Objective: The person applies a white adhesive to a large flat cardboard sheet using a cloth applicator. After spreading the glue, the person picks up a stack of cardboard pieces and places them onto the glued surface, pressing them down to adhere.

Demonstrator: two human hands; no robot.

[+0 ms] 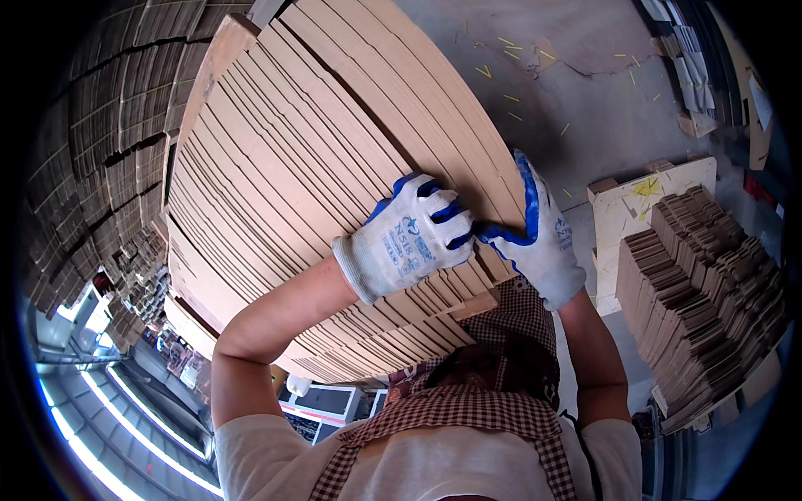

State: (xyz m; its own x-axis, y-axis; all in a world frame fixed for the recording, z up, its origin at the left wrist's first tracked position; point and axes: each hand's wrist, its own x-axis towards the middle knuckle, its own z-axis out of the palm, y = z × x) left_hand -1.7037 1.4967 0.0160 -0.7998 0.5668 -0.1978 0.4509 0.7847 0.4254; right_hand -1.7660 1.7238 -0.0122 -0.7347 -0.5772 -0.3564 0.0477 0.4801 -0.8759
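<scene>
A big stack of flat brown cardboard sheets (276,159) stands in front of me, its many edges showing side by side. My left hand (409,238), in a white glove with blue palm coating, rests on these edges. Its fingers curl over the right-hand batch of sheets beside a dark gap. My right hand (543,238), gloved alike, grips the outer right side of that batch. Its thumb points left across the edges, close to the left fingertips, and a finger runs up along the side. The other right fingers are partly hidden.
A pallet at the right carries stacked brown cardboard (693,292), beside a pale wooden board (652,200). Tall cardboard piles (125,108) rise at the left. Yellow strips lie scattered on the grey floor (585,108). My checked apron (468,409) is close to the stack.
</scene>
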